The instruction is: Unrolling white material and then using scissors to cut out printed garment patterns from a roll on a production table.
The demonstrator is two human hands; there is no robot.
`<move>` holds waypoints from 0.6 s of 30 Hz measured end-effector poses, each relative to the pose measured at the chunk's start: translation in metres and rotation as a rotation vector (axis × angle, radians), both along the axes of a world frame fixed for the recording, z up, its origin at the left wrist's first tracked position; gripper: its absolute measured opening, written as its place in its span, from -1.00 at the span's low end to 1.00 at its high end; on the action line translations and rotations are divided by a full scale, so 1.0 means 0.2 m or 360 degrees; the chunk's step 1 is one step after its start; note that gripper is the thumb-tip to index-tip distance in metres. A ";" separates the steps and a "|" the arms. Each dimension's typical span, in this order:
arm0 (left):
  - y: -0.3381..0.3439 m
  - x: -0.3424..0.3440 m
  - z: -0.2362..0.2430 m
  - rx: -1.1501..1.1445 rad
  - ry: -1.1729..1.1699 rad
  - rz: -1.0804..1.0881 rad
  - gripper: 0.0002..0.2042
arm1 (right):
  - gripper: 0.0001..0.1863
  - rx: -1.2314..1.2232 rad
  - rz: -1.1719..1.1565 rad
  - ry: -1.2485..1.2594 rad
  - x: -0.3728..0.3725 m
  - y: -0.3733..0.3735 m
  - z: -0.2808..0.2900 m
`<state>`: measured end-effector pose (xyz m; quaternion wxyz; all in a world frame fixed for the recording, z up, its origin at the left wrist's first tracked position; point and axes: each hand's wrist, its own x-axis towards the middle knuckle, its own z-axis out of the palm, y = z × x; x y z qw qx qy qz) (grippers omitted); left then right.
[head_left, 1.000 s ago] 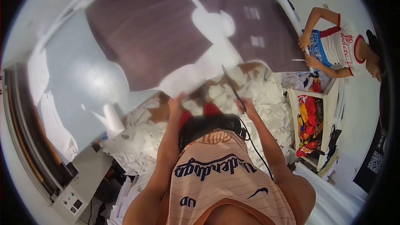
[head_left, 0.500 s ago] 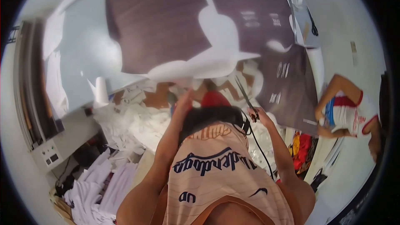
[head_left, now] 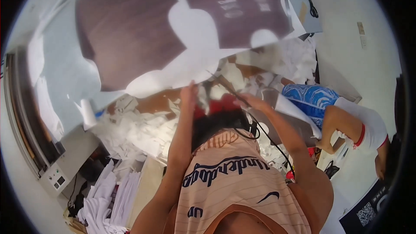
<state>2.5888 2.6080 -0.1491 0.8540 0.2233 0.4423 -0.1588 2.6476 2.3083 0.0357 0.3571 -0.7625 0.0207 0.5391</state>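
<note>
A large glossy sheet (head_left: pixel 190 63), white with dark brown printed panels, spreads over the table. My left hand (head_left: pixel 189 94) is at its near edge; the fingers are blurred, so a grip on it cannot be made out. My right hand (head_left: pixel 251 100) is closed around a pair of long dark scissors (head_left: pixel 225 84), whose blades point up and left toward the sheet's near edge. At the right, a co-worker (head_left: pixel 364 117) in a white top and blue patterned shorts leans over with a hand on a separate brown printed piece (head_left: pixel 299 123), partly curled to show white.
White scraps (head_left: pixel 143 125) heap below the table edge. A white roll (head_left: pixel 88 113) stands at the table's left corner. Folded white cloth (head_left: pixel 104 195) is stacked at lower left. A black cable (head_left: pixel 277 154) runs past my right arm. Other scissors (head_left: pixel 313 9) lie at far right.
The brown piece at the right has come away from the big sheet and hangs by the co-worker, who has shifted. My right hand and scissors have moved left. The view has turned.
</note>
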 end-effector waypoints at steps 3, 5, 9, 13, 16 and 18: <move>0.37 0.28 0.04 -0.0127 -0.0103 0.0135 -0.68 | -0.48 0.0119 -0.0157 0.0075 0.31 0.42 0.04; 0.57 0.45 0.10 -0.0159 -0.0068 0.0341 -0.68 | -0.47 0.0184 -0.0232 0.0279 0.48 0.72 0.09; 1.06 0.79 0.40 0.0121 0.0213 0.0268 -0.66 | -0.55 0.0270 -0.0068 0.0281 0.83 1.29 0.22; 1.72 1.04 0.68 0.0308 0.0136 0.0327 -0.71 | -0.54 0.0189 0.0015 0.0184 1.16 1.95 0.39; 2.17 1.22 0.91 0.0311 0.0193 0.0231 -0.75 | -0.58 0.0274 0.0174 0.0024 1.41 2.34 0.54; 2.53 1.30 1.02 0.0326 0.0172 0.0261 -0.76 | -0.57 0.0246 0.0261 0.0106 1.61 2.72 0.70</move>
